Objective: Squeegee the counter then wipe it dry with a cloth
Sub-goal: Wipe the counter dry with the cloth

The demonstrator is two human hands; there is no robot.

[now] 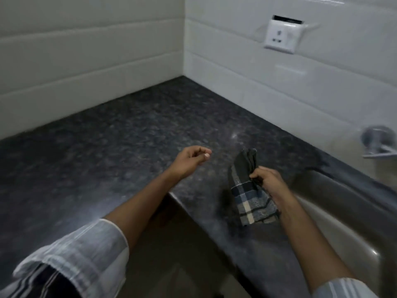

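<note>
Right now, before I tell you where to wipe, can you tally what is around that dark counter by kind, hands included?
Hands: 2, empty left hand and right hand gripping the cloth
Blue-grey checked cloths: 1
White wall sockets: 1
Steel sinks: 1
Metal wall taps: 1
Dark speckled stone counters: 1
Squeegees: 0 in view
Total: 7

The dark granite table (107,147) lies bare from the front edge up to the corner of the tiled walls (184,50), so a hand can pass freely there. On the right side the steel sink (343,211) cuts the surface, and a wall tap (376,143) stands out above it.
</note>
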